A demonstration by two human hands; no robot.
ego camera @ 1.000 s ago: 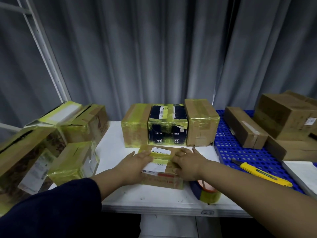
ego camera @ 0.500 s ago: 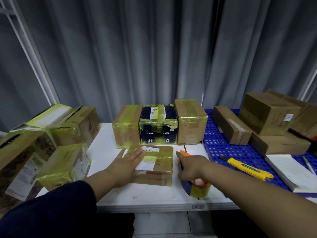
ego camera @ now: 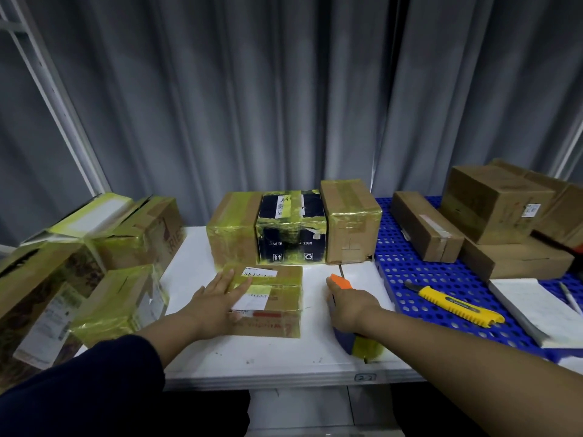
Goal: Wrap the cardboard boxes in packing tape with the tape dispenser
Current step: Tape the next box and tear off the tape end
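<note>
The left hand (ego camera: pixel 217 299) lies flat, fingers straight, on the low brown cardboard box with white labels (ego camera: pixel 274 310) at the white table's (ego camera: pixel 284 361) centre, seemingly to steady it, while at its 3 o'clock the right hand (ego camera: pixel 350 305) clasps the blue, orange-tipped tape dispenser (ego camera: pixel 350 343), ready to tape.

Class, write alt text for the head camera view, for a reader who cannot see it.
A person's left hand rests flat on a cardboard box on a white table, while the right hand grips a tape dispenser beside it. Behind and to the left stand boxes wrapped in yellow tape; a yellow utility knife lies on a blue mat at right.
</note>
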